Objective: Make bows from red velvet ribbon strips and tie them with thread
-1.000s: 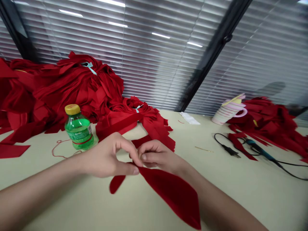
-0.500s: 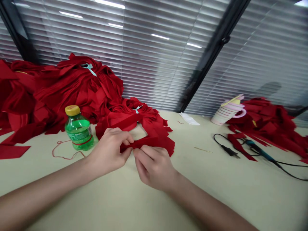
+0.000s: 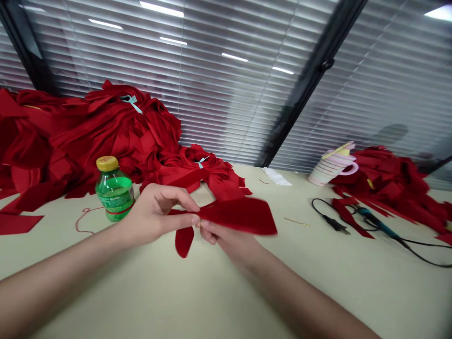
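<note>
Above the table in the head view, a red ribbon (image 3: pixel 242 215) is gathered at its middle, one broad end pointing right and a smaller tail hanging down at the left. My left hand (image 3: pixel 160 212) pinches the gathered part between thumb and forefinger. My right hand (image 3: pixel 221 233) is closed on the same spot from below, its fingers partly hidden under the ribbon's broad end. Just left of my left hand stands a green drink bottle (image 3: pixel 115 193) with a yellow cap and red thread (image 3: pixel 84 221) around it.
Tied bundles of red ribbon (image 3: pixel 123 127) fill the back left. A smaller ribbon pile (image 3: pixel 384 183) lies at the right beside a striped pink mug (image 3: pixel 328 167). In front are a blue-handled corded tool (image 3: pixel 379 222) and its plug (image 3: pixel 337 225). A white scrap (image 3: pixel 277 176) lies near the window blinds (image 3: pixel 219 94).
The ribbon has been raised and turned, so its broad end now spreads right above my right hand and a tail hangs below. My right hand has rotated beneath it.
</note>
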{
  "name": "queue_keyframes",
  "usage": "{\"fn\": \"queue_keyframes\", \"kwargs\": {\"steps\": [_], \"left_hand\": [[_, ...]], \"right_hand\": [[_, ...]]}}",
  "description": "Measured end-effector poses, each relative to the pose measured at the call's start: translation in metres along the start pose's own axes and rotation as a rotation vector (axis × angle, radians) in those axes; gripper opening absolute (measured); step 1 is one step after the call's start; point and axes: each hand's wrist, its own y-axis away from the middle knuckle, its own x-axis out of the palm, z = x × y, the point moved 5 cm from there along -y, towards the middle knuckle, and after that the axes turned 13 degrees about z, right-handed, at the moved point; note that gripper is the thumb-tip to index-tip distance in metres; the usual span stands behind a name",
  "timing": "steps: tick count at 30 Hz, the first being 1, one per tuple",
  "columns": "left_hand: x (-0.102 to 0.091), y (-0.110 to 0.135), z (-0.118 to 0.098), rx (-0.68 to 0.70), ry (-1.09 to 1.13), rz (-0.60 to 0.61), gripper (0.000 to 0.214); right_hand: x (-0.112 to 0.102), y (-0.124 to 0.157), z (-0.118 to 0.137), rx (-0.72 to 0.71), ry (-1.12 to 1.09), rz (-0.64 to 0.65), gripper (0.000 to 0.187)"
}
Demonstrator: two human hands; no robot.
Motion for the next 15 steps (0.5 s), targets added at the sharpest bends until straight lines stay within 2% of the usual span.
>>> {"fn": "queue_keyframes", "kwargs": {"steps": [3, 5, 7, 11, 15], "left_hand": [[-0.001, 0.0, -0.006, 0.005, -0.109, 0.207, 0.007], [0.001, 0.001, -0.013, 0.004, -0.285, 0.296, 0.009], [0.007, 0.003, -0.02, 0.019, -0.519, 0.367, 0.013], [0.021, 0.007, -0.022, 0.033, -0.869, 0.434, 0.018], [0.02, 0.005, -0.011, -0.016, -1.011, 0.31, 0.013]], "right_hand": [[-0.006, 0.002, 0.004, 0.004, -0.037, 0.183, 0.016], [-0.007, 0.003, 0.006, -0.032, 0.012, 0.264, 0.014], [-0.006, 0.002, 0.006, -0.064, 0.095, 0.291, 0.013], [-0.003, 0.001, 0.008, -0.089, 0.257, 0.217, 0.01], [0.0, 0.005, 0.015, -0.159, 0.442, 0.068, 0.013]]}}
